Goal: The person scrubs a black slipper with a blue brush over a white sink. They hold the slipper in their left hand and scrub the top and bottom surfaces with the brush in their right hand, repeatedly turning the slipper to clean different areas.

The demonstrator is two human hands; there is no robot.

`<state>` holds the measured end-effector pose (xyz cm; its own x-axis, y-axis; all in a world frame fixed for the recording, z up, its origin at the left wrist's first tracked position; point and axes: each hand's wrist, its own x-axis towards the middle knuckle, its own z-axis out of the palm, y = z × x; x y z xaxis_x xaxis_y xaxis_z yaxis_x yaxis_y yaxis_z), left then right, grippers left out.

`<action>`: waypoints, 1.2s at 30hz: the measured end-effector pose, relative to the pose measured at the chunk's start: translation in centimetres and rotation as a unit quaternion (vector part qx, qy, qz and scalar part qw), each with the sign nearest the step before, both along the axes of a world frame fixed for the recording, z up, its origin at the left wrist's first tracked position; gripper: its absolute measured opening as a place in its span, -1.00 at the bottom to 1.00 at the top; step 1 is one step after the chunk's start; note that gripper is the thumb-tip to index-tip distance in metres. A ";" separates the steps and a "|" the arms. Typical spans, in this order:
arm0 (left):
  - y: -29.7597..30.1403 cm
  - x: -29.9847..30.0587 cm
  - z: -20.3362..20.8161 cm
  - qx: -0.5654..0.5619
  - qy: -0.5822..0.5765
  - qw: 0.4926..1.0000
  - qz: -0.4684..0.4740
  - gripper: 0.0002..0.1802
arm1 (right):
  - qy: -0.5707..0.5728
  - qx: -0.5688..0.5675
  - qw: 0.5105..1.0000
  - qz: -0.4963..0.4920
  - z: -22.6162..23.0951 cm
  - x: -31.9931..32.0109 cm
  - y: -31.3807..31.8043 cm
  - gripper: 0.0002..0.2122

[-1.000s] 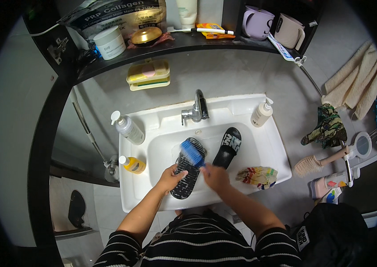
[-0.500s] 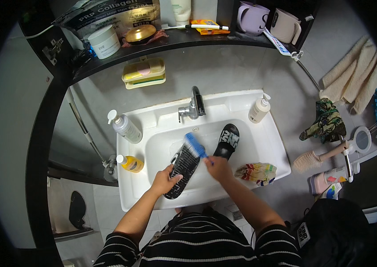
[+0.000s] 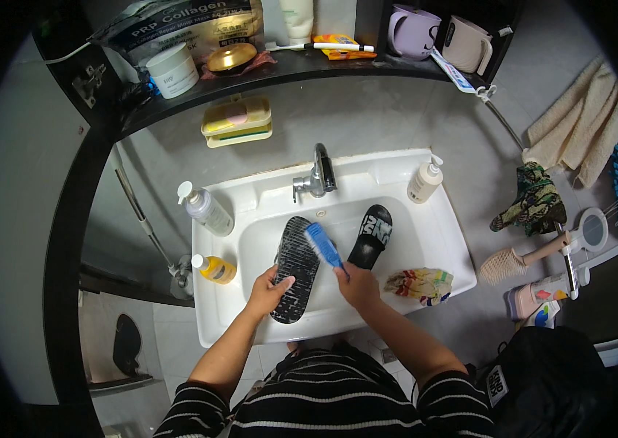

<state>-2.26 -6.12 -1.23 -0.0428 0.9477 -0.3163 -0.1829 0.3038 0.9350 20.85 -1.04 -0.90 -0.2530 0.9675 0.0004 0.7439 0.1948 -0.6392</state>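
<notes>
My left hand (image 3: 268, 295) grips a black slide sandal (image 3: 297, 255) by its near end, thumb on the sole. Its ridged underside faces up, streaked with white suds, over the left part of the white sink (image 3: 248, 263). In my right hand (image 3: 358, 285) is a blue scrubbing brush (image 3: 323, 244), closed round the handle. The brush head lies at the right edge of the sole; whether it touches there I cannot tell. A second black slide sandal (image 3: 372, 232), with white lettering on its strap, rests upright in the basin on the right.
Behind the basin stands a chrome faucet (image 3: 319, 174). A clear pump bottle (image 3: 208, 210) and a yellow bottle (image 3: 215, 269) line the left rim. A white pump bottle (image 3: 424, 180) sits back right, a crumpled colourful cloth (image 3: 420, 285) front right. A dark shelf (image 3: 309, 67) spans above.
The held sandal has turned more upright, its sole facing up more fully. My right hand and the brush have shifted slightly, and the brush now lies beside the sole's right edge.
</notes>
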 end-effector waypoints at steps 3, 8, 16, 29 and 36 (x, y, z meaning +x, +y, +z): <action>0.5 0.4 0.0 -0.047 -0.047 0.996 0.063 -0.63 | 0.000 0.065 0.994 0.085 0.3 -0.7 -3.7 -0.71; 1.0 0.1 -0.9 -0.080 -0.124 0.985 0.085 -0.65 | -0.008 -0.041 0.998 0.048 0.6 -0.3 -1.8 -0.70; 3.3 1.1 -0.7 -0.136 -0.302 0.933 0.138 -0.82 | -0.035 -0.015 0.998 0.055 1.3 -0.5 -2.7 -0.72; 4.5 3.0 -1.4 -0.131 -0.393 0.872 0.261 -0.86 | -0.100 0.039 0.990 0.086 1.7 -0.4 -4.2 -0.69; 5.3 2.0 -2.8 -0.127 -0.408 0.861 0.277 -0.75 | -0.129 0.057 0.989 0.044 1.3 1.2 -2.9 -0.73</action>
